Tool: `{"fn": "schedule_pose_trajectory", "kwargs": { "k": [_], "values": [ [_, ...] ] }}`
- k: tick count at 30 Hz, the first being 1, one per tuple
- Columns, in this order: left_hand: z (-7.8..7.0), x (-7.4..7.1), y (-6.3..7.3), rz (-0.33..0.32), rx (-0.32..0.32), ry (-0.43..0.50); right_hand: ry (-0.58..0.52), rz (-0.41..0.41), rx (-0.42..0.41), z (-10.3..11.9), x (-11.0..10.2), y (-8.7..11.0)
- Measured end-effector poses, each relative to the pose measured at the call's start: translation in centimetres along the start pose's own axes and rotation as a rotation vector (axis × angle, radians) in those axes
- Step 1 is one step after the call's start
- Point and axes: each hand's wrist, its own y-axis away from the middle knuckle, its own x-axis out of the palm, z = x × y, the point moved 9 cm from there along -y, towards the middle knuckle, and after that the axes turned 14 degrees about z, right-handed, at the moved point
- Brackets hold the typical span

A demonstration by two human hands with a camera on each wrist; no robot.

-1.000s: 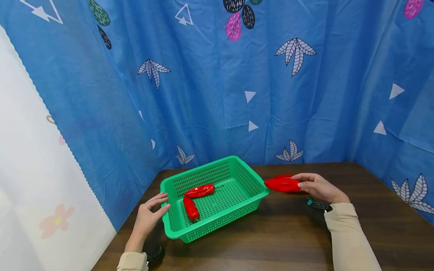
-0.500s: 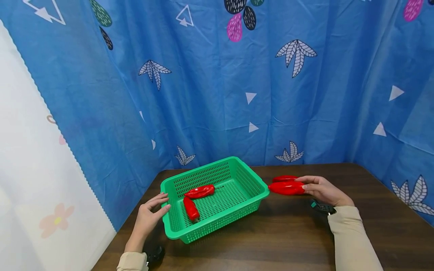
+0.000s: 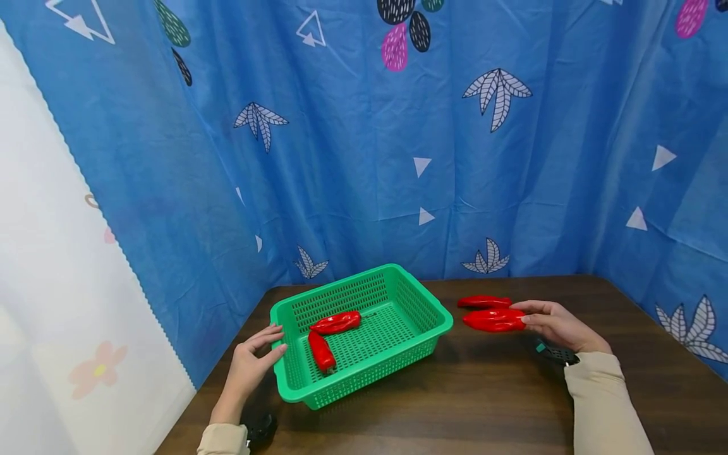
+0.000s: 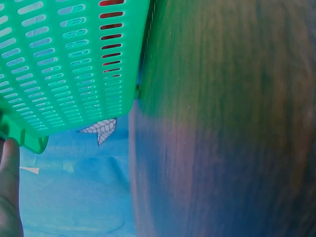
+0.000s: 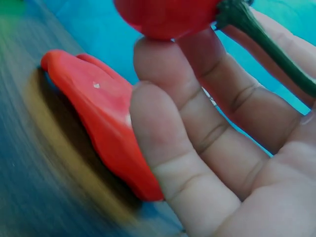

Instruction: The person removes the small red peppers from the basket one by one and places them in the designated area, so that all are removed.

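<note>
My right hand (image 3: pixel 560 322) pinches a glossy red pepper (image 3: pixel 495 320) near its stem end, thumb and fingertips on it. In the right wrist view its green stem (image 5: pixel 269 49) runs past the fingers. A second red pepper (image 3: pixel 483 301) lies on the table just behind the held one; in the right wrist view that pepper (image 5: pixel 98 108) shows beside the fingertips. My left hand (image 3: pixel 250 360) rests with loosely extended fingers and thumb over the left rim of a green perforated basket (image 3: pixel 372 373). Two red peppers lie inside: one (image 3: pixel 337 322) crosswise, another (image 3: pixel 321 352) slanting toward the front.
The dark wooden table (image 3: pixel 443 411) extends in front of the basket and to the right. A blue patterned curtain (image 3: pixel 364 158) hangs behind the table, with a white curtain (image 3: pixel 68 303) at the left. Dark wrist straps (image 3: pixel 557 352) sit on both wrists.
My right hand has moved right and slightly nearer with the held pepper, away from the basket. The pepper behind now shows more fully. The left hand and basket keep their places.
</note>
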Motion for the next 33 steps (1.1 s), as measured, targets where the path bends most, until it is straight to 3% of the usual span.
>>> {"fn": "schedule_pose_trajectory", "kwargs": {
  "k": [9, 17, 24, 33],
  "values": [
    [-0.5, 0.0, 0.3, -0.005, 0.014, -0.006, -0.010, 0.015, 0.022, -0.5, 0.2, 0.6],
    [-0.7, 0.0, 0.3, -0.004, 0.015, -0.001, 0.007, -0.026, 0.047, -1.1, -0.3, 0.8],
    [-0.5, 0.0, 0.3, -0.005, 0.008, -0.001, 0.079, -0.118, 0.139, -2.1, -1.4, 1.3],
    [0.1, 0.0, 0.0, 0.005, -0.008, -0.001, 0.094, -0.116, 0.152, -2.7, -1.8, 1.4]
  ]
}}
